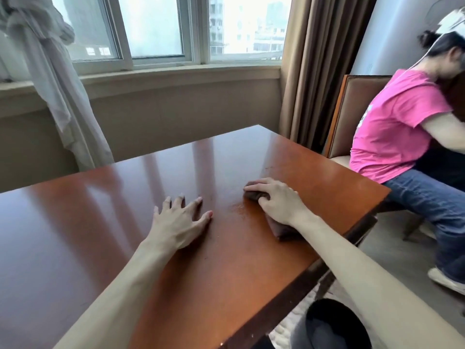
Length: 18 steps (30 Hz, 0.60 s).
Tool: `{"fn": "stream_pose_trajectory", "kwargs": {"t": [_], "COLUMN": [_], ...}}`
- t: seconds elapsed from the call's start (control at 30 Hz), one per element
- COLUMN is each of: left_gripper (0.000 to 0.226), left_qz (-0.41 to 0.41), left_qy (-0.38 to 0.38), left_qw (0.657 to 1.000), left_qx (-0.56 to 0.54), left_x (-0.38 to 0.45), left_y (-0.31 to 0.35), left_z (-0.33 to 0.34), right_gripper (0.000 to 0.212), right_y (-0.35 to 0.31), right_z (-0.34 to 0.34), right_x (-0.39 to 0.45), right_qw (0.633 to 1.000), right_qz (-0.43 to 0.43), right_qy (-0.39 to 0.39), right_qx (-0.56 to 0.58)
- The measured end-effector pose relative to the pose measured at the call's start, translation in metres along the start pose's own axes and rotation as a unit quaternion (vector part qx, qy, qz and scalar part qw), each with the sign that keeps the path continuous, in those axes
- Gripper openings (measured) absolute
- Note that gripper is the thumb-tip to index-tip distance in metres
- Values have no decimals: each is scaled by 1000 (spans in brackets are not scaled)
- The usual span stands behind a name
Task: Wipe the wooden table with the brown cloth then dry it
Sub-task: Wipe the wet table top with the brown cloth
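Both arms are bare from the bottom edge of the picture up to the hands; no sleeve shows on either. The left hand [180, 220] and the right hand [278, 201] carry no ring, watch, band or glove. The fingernails are short and unpainted, with a pinkish look at the left fingertips. Tendons stand out on the back of the left hand. At the near right, grey trousers [298, 335] cover a leg.

Hotel-like room — wooden table [105, 197], upholstered chair [352, 117], brown curtain [324, 59], window [156, 28].
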<state>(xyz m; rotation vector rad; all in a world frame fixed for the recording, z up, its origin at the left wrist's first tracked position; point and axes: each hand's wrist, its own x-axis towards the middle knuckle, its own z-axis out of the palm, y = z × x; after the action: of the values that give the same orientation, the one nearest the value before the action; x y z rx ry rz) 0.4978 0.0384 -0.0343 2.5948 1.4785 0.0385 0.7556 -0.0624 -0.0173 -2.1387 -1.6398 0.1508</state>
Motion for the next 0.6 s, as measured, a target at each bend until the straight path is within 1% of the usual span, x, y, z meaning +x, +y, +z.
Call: {"fn": "stream_pose_trajectory", "kwargs": {"t": [0.07, 0.1, 0.13, 0.2, 0.23, 0.27, 0.33, 0.43, 0.53, 0.6], "left_gripper": [71, 71, 71, 69, 69, 69, 70, 72, 76, 79], "left_qz": [6, 10, 13, 28, 40, 52, 71, 75, 57, 58], "left_qy": [-4, 2, 13, 34, 42, 45, 34, 7, 10, 16], "left_qw": [1000, 999, 999, 998, 998, 998, 997, 997, 998, 998], "left_qx": [25, 39, 49, 40, 24, 8, -14, -8, 13, 21], "left_x": [1, 4, 8, 23, 32, 42, 61, 89, 110, 116], "left_y": [-2, -3, -1, 13, 25, 39, 70, 109, 120, 120], "left_z": [-2, -4, -6, -9, -8, -7, 0, 14, 24, 31], "right_gripper": [44, 43, 44, 48, 49, 49, 46, 41, 41, 44], "right_y": [27, 33, 35, 40, 47, 57, 84, 132, 180, 206], "right_z": [-13, -13, -11, -10, -14, -20, -32, -42, -50, -57], "right_x": [12, 17, 22, 27, 30, 34, 51, 89, 130, 157], "right_qw": [993, 988, 988, 996, 999, 999, 997, 984, 971, 963], "right_qz": [97, 130, 131, 70, 43, 34, 70, 146, 193, 225], "right_qy": [65, 85, 80, 30, 15, 12, 44, 100, 143, 146], "right_qx": [-2, -13, -29, -37, -27, -13, -3, -6, -20, -36]}}
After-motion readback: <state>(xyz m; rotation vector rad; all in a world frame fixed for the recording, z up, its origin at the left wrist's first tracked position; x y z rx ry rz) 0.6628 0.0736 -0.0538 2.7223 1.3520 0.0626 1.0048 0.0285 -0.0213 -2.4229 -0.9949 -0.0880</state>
